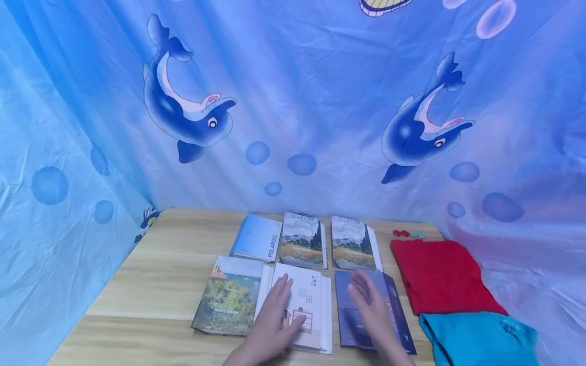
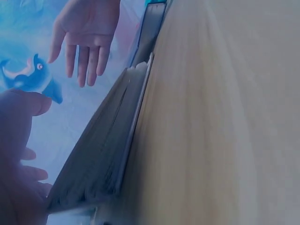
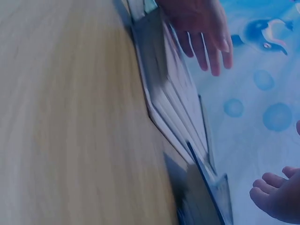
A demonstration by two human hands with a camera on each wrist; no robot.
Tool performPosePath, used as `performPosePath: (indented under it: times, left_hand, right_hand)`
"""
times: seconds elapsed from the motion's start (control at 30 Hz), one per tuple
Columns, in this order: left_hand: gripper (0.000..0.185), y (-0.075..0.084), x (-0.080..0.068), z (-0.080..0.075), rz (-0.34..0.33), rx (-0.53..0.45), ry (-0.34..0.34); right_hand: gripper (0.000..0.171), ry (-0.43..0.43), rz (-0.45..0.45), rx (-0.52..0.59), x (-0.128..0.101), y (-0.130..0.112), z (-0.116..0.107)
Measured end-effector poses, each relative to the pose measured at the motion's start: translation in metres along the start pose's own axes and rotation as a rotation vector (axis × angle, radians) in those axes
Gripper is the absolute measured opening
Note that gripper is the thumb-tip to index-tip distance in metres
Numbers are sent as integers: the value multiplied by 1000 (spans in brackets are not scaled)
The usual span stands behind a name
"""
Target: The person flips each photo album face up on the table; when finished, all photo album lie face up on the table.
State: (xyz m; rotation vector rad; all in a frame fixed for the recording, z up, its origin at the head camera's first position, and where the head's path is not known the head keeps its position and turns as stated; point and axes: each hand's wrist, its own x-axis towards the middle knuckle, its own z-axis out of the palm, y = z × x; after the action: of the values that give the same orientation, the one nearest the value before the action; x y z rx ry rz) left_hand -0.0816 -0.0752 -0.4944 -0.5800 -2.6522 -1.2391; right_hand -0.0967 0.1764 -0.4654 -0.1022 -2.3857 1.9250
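Pale wood tabletop (image 1: 151, 284), carrying six photo albums in two rows; landmark: the white album (image 1: 304, 305), front row, middle.

- Landscape album (image 1: 229, 297): just left of the white album, touching it.
- Dark blue album (image 1: 361, 310): just right of the white album.
- Red cloth (image 1: 441, 277) and teal cloth (image 1: 480, 338): well right of it, folded.
- Left hand (image 1: 274, 320): fingers straight and relaxed, lying on the white album's cover, gripping nothing.
- Right hand (image 1: 373, 310): fingers spread, over the dark blue album; contact cannot be told.

Handling, as a judgement: keep both palms flat, press evenly, and slide each album squarely so neighbouring edges do not ride up.
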Motion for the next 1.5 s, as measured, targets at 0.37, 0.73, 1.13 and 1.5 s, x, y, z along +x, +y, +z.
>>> performPosePath:
  times: [0.37,0.73,1.13,1.5]
  left_hand:
    - [77,14,8,19,122,37,-119]
    - [76,26,13,37,91,-1,-212]
    - [80,50,25,64,94,-40,-234]
    - [111,57,33,90,2,-19,-245]
  right_hand:
    - [68,64,155,-139,-7,9,-53]
    - [82,96,266,-159,-8,22,-66]
    - [82,128,300,-162,-4,31,-68]
    - [78,84,304,-138,0,39,-61]
